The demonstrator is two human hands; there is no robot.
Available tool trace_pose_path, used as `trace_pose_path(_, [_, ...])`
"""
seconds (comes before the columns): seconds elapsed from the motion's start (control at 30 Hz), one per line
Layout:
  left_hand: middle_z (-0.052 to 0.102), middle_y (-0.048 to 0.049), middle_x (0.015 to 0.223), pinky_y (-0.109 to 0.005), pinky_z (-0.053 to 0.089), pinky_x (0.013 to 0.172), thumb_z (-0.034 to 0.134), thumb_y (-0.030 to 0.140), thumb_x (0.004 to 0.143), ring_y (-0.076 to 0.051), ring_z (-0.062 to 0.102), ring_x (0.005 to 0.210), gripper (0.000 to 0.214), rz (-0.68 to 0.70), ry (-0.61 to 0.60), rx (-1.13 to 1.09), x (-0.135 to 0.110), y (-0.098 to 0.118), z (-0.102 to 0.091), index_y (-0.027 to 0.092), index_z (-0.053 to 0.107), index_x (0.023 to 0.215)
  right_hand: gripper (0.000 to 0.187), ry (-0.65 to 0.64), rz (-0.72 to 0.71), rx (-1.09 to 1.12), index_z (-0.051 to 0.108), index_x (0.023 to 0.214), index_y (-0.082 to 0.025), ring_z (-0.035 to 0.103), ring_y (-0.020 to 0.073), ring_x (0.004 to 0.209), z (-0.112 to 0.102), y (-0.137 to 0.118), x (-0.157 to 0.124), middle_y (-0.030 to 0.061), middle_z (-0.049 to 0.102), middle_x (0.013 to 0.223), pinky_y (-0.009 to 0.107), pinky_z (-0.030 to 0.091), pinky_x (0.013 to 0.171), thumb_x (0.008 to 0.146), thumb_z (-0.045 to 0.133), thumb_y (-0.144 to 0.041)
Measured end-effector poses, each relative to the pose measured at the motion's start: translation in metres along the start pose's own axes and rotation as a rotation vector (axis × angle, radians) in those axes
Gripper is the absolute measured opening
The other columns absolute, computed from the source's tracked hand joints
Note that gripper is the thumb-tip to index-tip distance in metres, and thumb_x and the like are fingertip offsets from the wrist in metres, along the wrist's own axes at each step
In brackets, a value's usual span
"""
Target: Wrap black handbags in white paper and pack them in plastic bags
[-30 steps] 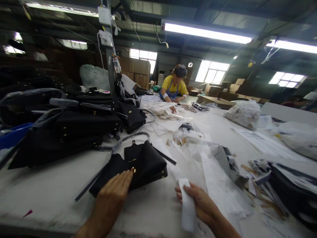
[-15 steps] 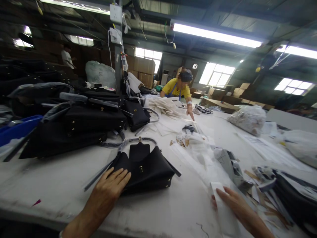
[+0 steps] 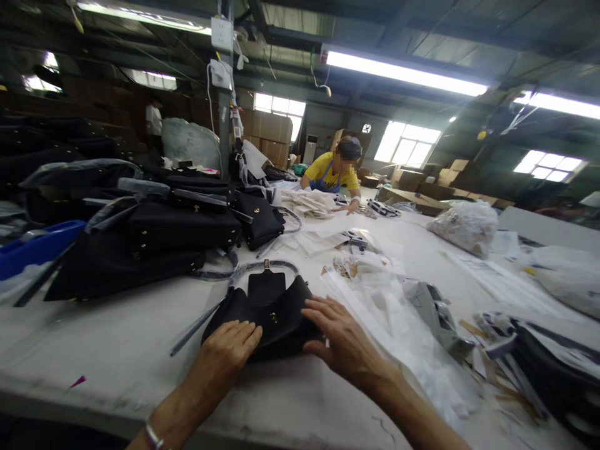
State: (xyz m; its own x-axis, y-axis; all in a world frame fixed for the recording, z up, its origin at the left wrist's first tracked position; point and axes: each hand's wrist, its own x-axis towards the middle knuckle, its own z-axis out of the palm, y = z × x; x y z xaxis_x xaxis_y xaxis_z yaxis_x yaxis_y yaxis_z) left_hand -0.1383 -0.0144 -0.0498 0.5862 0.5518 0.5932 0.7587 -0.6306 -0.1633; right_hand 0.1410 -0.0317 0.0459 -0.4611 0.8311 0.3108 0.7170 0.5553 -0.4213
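A small black handbag (image 3: 269,309) with a gold clasp lies flat on the white table (image 3: 117,350) in front of me. My left hand (image 3: 227,353) rests flat on its near left corner, fingers stretched out. On the bag's right side lies my right hand (image 3: 340,337), fingers spread and holding nothing. A wrapped strap (image 3: 244,270) loops behind the bag.
A heap of black handbags (image 3: 140,231) fills the left side, beside a blue bin (image 3: 32,247). White paper and plastic wrappings (image 3: 394,312) lie to the right, with filled plastic bags (image 3: 464,225) beyond. A co-worker in a yellow shirt (image 3: 330,172) leans over the far end.
My right hand has let go of the white paper strip and moved left onto the handbag. My left hand has stayed on the bag. The co-worker's arm has drawn back.
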Motion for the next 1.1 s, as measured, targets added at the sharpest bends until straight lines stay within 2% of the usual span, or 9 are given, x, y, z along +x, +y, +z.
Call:
trace_pose_path(0.07, [0.074,-0.0072,0.107,-0.036,0.052,0.095,0.035,-0.004,0.086,-0.019,0.069,0.099,0.048,0.042,0.056,0.002,-0.005,0.002,-0.003,0.019,0.066,0.115,0.055,-0.120,-0.115,-0.108,0.060,0.128,-0.019,0.044,0.0323,0.133,0.016,-0.012,0.018,0.0118,0.056,0.139,0.047,0.021,0.117,0.077,0.080,-0.025])
trace_pose_path(0.13, [0.074,-0.0058,0.106,-0.035,0.051,0.097,0.032,-0.003,0.087,-0.017,0.069,0.099,0.050,0.073,0.106,-0.025,-0.010,0.007,-0.010,0.019,0.066,0.116,0.043,-0.245,-0.144,-0.207,0.064,0.115,-0.016,0.055,0.0319,0.118,0.025,-0.017,0.023,0.0126,0.066,0.123,0.046,0.032,0.108,0.076,0.080,-0.026])
trace_pose_path(0.2, [0.074,-0.0040,0.108,-0.034,0.049,0.099,0.032,-0.002,0.089,-0.016,0.069,0.100,0.049,0.082,0.144,-0.071,-0.014,0.012,-0.018,0.021,0.064,0.118,0.025,-0.338,-0.130,-0.293,0.066,0.100,-0.016,0.061,0.0282,0.099,0.026,-0.020,0.017,0.0102,0.070,0.103,0.041,0.042,0.093,0.080,0.075,-0.027])
trace_pose_path(0.33, [0.073,-0.0021,0.115,-0.037,0.047,0.104,0.046,0.010,0.090,-0.018,0.067,0.107,0.038,0.049,0.080,-0.114,-0.017,0.018,-0.024,0.023,0.061,0.122,0.012,-0.389,-0.089,-0.386,0.063,0.088,-0.017,0.059,0.0236,0.083,0.016,-0.025,-0.008,0.0073,0.067,0.088,0.034,0.041,0.076,0.084,0.068,-0.028])
trace_pose_path(0.5, [0.067,-0.0078,0.127,-0.046,0.049,0.099,0.043,0.007,0.082,-0.026,0.064,0.115,0.050,0.042,-0.073,0.001,-0.019,0.012,-0.010,0.019,0.058,0.128,0.031,-0.439,-0.009,-0.212,0.070,0.089,-0.018,0.062,0.0225,0.080,0.001,-0.022,0.005,0.0062,0.071,0.087,0.030,0.039,0.069,0.088,0.066,-0.049])
trace_pose_path(0.67, [0.065,-0.0063,0.130,-0.035,0.051,0.096,0.036,0.000,0.080,-0.020,0.065,0.114,0.061,0.083,-0.038,0.058,-0.027,0.010,0.000,0.021,0.055,0.134,0.017,-0.387,0.070,-0.024,0.074,0.104,-0.024,0.067,0.0195,0.087,0.013,-0.014,0.047,0.0024,0.075,0.097,0.024,0.042,0.073,0.089,0.067,-0.028])
trace_pose_path(0.77, [0.067,-0.0055,0.128,-0.033,0.051,0.095,0.034,-0.002,0.080,-0.019,0.066,0.112,0.060,0.049,-0.002,0.043,-0.030,0.012,0.000,0.021,0.058,0.130,0.015,-0.483,0.035,-0.010,0.077,0.097,-0.022,0.068,0.0189,0.084,0.026,-0.008,0.063,0.0020,0.075,0.090,0.023,0.044,0.071,0.083,0.074,-0.025])
trace_pose_path(0.93, [0.070,-0.0038,0.122,-0.031,0.055,0.090,0.035,-0.001,0.079,-0.018,0.068,0.107,0.058,0.096,0.007,0.047,-0.026,0.010,-0.005,0.021,0.060,0.127,0.012,-0.683,-0.119,0.071,0.076,0.092,-0.019,0.067,0.0122,0.075,0.033,0.002,0.080,-0.0017,0.074,0.082,0.017,0.044,0.064,0.084,0.070,-0.013])
trace_pose_path(1.1, [0.073,-0.0032,0.115,-0.027,0.058,0.080,0.036,-0.002,0.075,-0.015,0.072,0.098,0.059,0.192,0.041,0.081,-0.017,0.004,-0.017,0.019,0.062,0.122,0.019,-0.798,-0.546,-0.149,0.072,0.097,-0.014,0.065,0.0130,0.081,0.027,-0.001,0.096,0.0017,0.072,0.094,0.019,0.044,0.065,0.083,0.066,-0.002])
